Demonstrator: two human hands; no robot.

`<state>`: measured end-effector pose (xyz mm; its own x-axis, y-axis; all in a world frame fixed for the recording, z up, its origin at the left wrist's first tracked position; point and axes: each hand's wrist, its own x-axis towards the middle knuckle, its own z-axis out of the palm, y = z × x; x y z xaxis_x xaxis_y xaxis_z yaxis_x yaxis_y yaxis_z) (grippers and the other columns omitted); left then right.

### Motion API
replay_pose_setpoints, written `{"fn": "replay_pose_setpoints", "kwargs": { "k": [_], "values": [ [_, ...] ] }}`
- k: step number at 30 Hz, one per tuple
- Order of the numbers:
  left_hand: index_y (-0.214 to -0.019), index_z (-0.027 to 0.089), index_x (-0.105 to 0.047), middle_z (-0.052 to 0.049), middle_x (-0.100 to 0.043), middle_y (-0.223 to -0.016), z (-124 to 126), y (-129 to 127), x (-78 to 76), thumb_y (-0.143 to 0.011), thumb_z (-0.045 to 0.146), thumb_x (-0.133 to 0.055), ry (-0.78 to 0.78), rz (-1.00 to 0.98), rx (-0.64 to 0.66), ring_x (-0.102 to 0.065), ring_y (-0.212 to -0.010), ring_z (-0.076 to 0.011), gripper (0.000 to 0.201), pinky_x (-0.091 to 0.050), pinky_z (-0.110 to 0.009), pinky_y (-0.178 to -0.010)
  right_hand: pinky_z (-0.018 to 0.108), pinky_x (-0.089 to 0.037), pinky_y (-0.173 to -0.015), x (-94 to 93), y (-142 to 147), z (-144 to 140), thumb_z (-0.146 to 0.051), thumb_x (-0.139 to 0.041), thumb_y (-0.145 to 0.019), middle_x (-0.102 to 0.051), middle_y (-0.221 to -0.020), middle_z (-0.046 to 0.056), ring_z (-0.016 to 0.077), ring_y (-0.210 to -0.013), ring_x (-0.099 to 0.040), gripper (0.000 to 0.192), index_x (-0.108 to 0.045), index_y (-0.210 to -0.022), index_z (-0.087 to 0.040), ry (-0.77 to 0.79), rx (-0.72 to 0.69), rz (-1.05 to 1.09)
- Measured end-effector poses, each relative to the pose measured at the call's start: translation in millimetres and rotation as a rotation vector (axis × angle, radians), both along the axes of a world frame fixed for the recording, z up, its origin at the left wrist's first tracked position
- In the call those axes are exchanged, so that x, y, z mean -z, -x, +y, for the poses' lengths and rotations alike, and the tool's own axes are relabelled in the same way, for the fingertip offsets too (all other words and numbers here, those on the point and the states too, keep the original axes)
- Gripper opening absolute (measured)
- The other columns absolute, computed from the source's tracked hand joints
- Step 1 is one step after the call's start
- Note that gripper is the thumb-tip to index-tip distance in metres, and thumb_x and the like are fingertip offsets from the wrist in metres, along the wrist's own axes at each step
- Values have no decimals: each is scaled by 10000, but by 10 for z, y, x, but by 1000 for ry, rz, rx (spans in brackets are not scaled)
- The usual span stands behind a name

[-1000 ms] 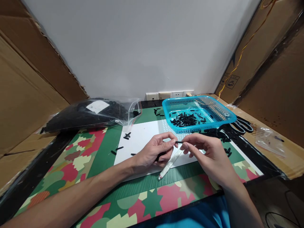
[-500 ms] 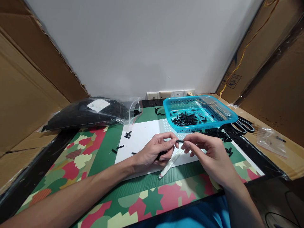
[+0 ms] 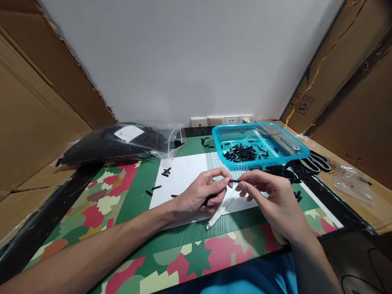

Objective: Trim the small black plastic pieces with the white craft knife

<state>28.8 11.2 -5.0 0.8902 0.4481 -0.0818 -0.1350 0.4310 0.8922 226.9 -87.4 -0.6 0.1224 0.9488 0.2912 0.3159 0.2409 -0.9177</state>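
Between my two hands a small black rod-shaped piece [image 3: 234,181] lies level, above the white sheet. My left hand [image 3: 203,190] pinches its left end between thumb and forefinger, and more dark pieces [image 3: 209,198] show inside the curled fingers. At the other end, the thumb and forefinger of my right hand [image 3: 266,194] close on the same piece. Below the hands a whitish wrapped stick [image 3: 221,211] lies slanted across the sheet's near edge. Its upper end is partly hidden by my fingers.
Beyond my hands stands a blue plastic basket [image 3: 260,164] with many black pieces [image 3: 240,153]. A clear bag of black material [image 3: 134,143] lies back left. Loose black pieces [image 3: 166,172] dot the white sheet [image 3: 186,167]. Scissors [image 3: 315,161] and a small plastic bag [image 3: 352,185] lie right.
Both hands keep their pinch on the black rod-shaped piece, and a little more of it shows between the fingertips. The whole view has shifted slightly.
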Motion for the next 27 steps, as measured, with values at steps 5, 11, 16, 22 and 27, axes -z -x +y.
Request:
{"fn": "replay_pose_setpoints", "kwargs": {
  "k": [5,11,16,22,27],
  "values": [
    [-1031,226,-570,120,-432,-500,3,0,5,-1080,385,-611,-7,1,-3,-197,-372,-42,171,-298,-108,-370,252,-551,-652,-9,5,-16,-328,-698,-1046,-812,-928,22,162,-734,-718,150,-791,-986,-226,2,0,-7],
    [-1032,228,-566,121,-438,-502,3,6,7,-1066,398,-640,-7,-2,-3,-198,-378,-40,189,-299,-107,-378,261,-543,-638,-2,4,-18,-332,-683,-1047,-818,-927,33,176,-740,-715,169,-794,-982,-222,12,10,-47],
    [-1031,228,-565,123,-435,-499,-4,1,1,-1055,406,-661,1,9,-14,-195,-382,-41,203,-298,-107,-381,280,-552,-656,-8,5,-18,-336,-671,-1051,-818,-929,47,188,-740,-723,186,-793,-980,-215,1,10,-73],
    [-1042,229,-564,122,-436,-507,-7,7,-7,-1059,404,-658,-1,5,-2,-196,-386,-40,199,-296,-105,-383,282,-559,-647,-19,13,-19,-341,-689,-1042,-818,-945,55,194,-744,-732,173,-794,-986,-217,4,16,-65],
    [-1050,231,-557,123,-438,-509,-6,8,1,-1067,394,-648,-8,-6,0,-204,-385,-39,187,-301,-102,-386,264,-550,-653,-37,10,-16,-310,-707,-1028,-806,-917,39,180,-745,-720,146,-787,-951,-214,-10,7,-59]
  ]
}}
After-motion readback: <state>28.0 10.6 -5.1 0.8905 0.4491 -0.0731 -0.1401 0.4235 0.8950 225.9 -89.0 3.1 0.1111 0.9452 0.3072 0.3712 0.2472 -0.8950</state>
